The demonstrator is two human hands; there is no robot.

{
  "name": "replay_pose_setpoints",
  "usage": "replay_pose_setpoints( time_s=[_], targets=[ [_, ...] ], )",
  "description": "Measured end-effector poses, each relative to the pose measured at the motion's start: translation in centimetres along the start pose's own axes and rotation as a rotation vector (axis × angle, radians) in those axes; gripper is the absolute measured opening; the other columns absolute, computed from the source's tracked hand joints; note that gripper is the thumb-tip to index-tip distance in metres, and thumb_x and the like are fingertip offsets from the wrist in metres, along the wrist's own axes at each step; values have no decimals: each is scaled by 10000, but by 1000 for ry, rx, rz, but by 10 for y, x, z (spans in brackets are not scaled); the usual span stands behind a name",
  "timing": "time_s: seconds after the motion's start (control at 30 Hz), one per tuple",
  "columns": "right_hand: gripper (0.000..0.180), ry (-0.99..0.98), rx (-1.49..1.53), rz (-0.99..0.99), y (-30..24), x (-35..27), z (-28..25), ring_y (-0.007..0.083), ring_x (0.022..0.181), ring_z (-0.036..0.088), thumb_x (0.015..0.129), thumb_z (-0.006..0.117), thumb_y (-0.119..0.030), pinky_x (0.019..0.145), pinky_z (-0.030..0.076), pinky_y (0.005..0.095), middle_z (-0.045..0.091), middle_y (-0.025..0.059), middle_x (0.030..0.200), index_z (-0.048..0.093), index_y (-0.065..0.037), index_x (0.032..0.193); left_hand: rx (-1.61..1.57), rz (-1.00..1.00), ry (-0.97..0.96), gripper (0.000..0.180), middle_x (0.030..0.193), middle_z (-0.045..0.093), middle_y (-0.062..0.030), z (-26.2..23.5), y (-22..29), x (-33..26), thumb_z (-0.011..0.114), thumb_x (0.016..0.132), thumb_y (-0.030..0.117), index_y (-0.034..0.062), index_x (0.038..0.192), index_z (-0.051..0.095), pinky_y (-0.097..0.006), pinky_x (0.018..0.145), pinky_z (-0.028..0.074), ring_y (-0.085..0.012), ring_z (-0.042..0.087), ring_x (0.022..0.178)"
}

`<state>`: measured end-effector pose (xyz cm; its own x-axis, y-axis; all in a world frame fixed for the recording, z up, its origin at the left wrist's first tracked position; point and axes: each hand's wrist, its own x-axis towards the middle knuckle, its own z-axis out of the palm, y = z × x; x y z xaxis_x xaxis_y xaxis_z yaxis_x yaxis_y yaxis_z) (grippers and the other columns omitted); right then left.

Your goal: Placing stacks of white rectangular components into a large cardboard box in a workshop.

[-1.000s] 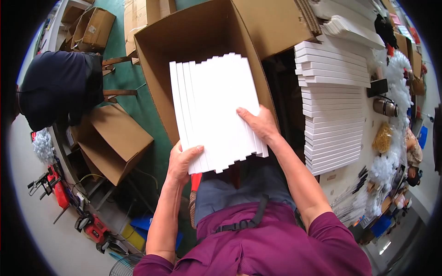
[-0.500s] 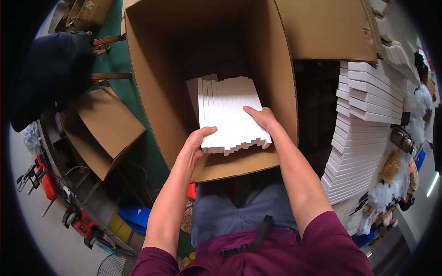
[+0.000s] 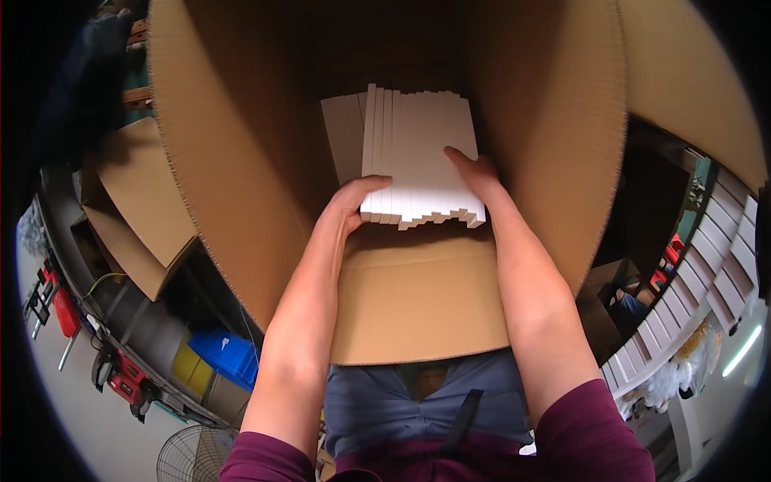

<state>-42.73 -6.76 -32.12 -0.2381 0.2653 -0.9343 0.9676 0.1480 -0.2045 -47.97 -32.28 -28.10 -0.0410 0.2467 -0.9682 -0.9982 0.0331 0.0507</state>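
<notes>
In the head view, the left grip (image 3: 350,201) at eight o'clock and the right grip (image 3: 479,175) at four o'clock together hold a bundle of white strips (image 3: 426,149), thumbs on its upper face, inside a deep open cardboard carton (image 3: 422,309). Another batch of white strips (image 3: 343,132) lies just beside the bundle toward ten o'clock, in the same carton. Across the view, a smaller open carton (image 3: 143,205) sits at nine o'clock and a blue bin (image 3: 225,355) at eight, with stacked white pieces (image 3: 697,269) between three and four.
</notes>
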Motion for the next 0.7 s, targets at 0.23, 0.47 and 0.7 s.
replay_pose_setpoints(
  time_s=[0.23,0.47,0.7],
  targets=[
    [877,83,163,-167,34,57,22,349,1174,615,775,747,-552,991,480,390,631,264,1245,544,137,1277,159,65,-56,580,1302,595,-168,-21,-3,58,715,851,263,-40,1312,537,-430,1016,478,-273,576,1207],
    [816,147,132,-146,44,82,49,328,1137,640,759,767,-552,965,492,394,665,235,1197,605,102,1218,218,45,22,667,1386,539,-116,-53,-27,101,723,809,275,49,1393,495,-437,1066,414,-253,497,1293],
    [807,264,71,-264,61,105,57,365,1156,628,766,771,-533,984,485,414,652,263,1209,581,103,1225,92,115,-167,714,1393,532,-113,-56,-43,125,726,795,288,59,1421,469,-421,1092,380,-251,468,1322]
  ],
)
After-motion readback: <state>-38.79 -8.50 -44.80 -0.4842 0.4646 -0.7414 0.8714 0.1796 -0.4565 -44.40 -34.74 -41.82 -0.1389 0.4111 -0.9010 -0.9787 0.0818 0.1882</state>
